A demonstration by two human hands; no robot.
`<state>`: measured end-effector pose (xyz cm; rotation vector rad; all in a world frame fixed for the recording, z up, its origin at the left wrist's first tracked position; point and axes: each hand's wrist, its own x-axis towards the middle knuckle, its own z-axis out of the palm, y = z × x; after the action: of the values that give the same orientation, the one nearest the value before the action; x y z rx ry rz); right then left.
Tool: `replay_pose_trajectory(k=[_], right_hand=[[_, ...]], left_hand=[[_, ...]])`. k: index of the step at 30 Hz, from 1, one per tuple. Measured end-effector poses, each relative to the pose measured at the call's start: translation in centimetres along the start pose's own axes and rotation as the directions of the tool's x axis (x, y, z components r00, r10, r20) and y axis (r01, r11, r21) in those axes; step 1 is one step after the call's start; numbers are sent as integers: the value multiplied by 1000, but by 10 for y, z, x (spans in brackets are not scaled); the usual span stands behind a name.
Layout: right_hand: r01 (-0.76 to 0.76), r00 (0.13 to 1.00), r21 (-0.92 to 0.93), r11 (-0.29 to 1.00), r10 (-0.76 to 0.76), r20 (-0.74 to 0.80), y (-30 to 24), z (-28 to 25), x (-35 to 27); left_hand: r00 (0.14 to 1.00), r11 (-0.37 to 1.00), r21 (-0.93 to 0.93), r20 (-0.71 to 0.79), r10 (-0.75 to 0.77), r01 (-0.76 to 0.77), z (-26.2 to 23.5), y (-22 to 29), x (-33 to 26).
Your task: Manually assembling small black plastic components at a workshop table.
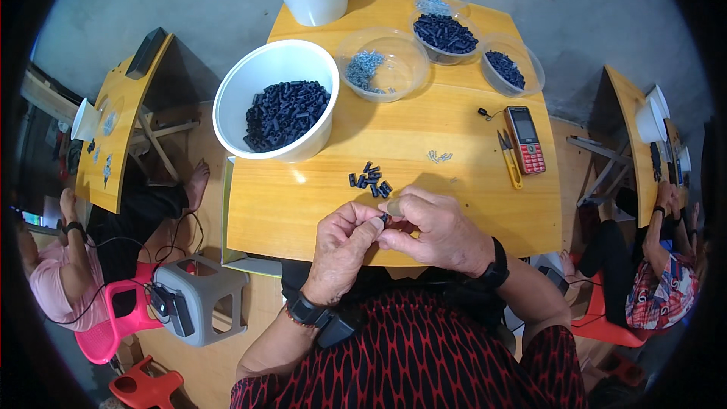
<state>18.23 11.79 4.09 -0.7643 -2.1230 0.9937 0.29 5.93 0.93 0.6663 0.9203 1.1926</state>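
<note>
Over the table's near edge, my left hand (342, 242) pinches a small black plastic piece (385, 219) between thumb and fingertips. My right hand (432, 227) meets it from the other side, its thumb and fingers closed at the same piece; whether it grips anything more is hidden. A tan cover wraps one right fingertip. Just beyond my hands lies a small pile of black plastic pieces (370, 179). Farther right, several small silvery metal pins (439, 156) are scattered on the wooden table (303, 204).
A white tub (227, 110) of black pieces stands left, another white tub (314, 7) behind. Clear bowls (409, 68) hold metal or black parts. A red phone (526, 140) and yellow-handled tweezers (512, 163) lie right. People sit at tables on both sides; a grey stool (201, 299) stands left.
</note>
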Motion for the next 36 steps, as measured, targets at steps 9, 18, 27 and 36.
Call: replay_pose_trajectory(k=[9,18,27,36], right_hand=[[156,987,-235,959,-161,-3,2,-2,-6],[281,959,-343,896,-278,59,6,6,-6],[30,999,3,1000,-30,38,0,-7,-10],[-87,992,-441,894,40,-116,31,-64,-28]], left_hand=[[998,998,8,35,-58,58,2,9,-3],[998,990,140,51,-27,20,-3,7,-3],[999,996,86,51,-19,15,1,8,-1],[906,895,292,-159,392,-336,5,28,-13]])
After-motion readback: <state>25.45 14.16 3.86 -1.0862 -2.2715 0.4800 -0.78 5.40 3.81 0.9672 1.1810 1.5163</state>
